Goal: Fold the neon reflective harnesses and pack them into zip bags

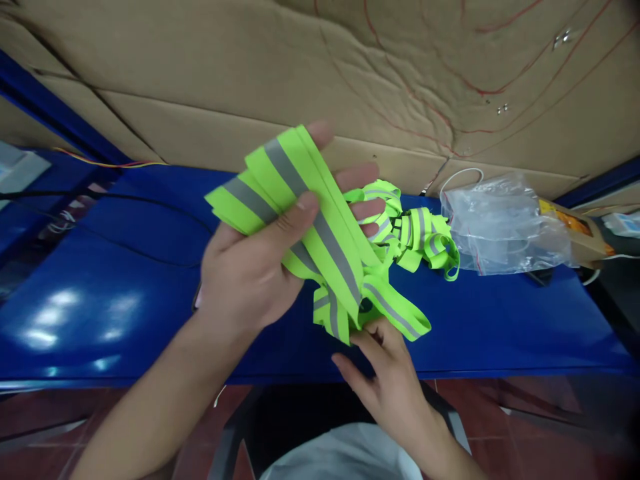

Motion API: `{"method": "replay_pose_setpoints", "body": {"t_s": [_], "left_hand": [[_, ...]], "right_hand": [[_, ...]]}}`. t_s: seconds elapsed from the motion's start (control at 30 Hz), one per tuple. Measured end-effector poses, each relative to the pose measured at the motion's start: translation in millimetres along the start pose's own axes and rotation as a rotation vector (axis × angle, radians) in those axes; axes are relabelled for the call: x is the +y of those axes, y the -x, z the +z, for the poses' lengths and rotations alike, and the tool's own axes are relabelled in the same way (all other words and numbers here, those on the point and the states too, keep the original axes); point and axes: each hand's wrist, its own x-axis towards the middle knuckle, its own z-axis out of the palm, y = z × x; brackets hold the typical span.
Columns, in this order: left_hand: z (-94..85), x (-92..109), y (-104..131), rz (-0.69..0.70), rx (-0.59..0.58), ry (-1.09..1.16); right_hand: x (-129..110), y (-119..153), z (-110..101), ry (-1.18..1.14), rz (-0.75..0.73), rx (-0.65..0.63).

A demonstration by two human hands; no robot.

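My left hand point(255, 260) is raised over the table, its thumb pressing a folded neon-yellow reflective strap point(320, 220) with a grey stripe against the palm and fingers. Layers of the strap fan out past the thumb and hang down to the right. At the lower end of the hanging strap, my right hand point(385, 363) has its fingers curled at a loop near the table's front edge. Its fingertips are partly hidden by the webbing, with the thumb apart. Behind the hands lies a heap of more reflective straps point(420, 233), some with black buckle pieces.
A blue table point(500, 320) spans the view, backed by a cardboard wall point(225, 67) with red wires. Clear plastic bags point(505, 227) and a cardboard box point(575, 233) stand at the right. Black cables point(125, 197) cross the left side. A chair is below the front edge.
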Motion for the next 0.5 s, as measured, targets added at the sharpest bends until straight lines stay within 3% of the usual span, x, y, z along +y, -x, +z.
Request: {"method": "replay_pose_setpoints", "body": {"t_s": [0.17, 0.33, 0.4, 0.5], "left_hand": [[-4.4, 12, -17, 0.0, -0.049, -0.084], [-6.9, -2, -16, -0.045, -0.137, -0.047], [-3.2, -5, -13, -0.051, -0.152, -0.025], [6.4, -3, -9, -0.121, -0.217, -0.009]], "right_hand": [[11, 9, -18, -0.012, 0.063, 0.122], [41, 15, -32, -0.543, 0.421, -0.082], [53, 14, -42, -0.74, 0.495, 0.021], [59, 0, -68, -0.699, 0.426, 0.407]]}}
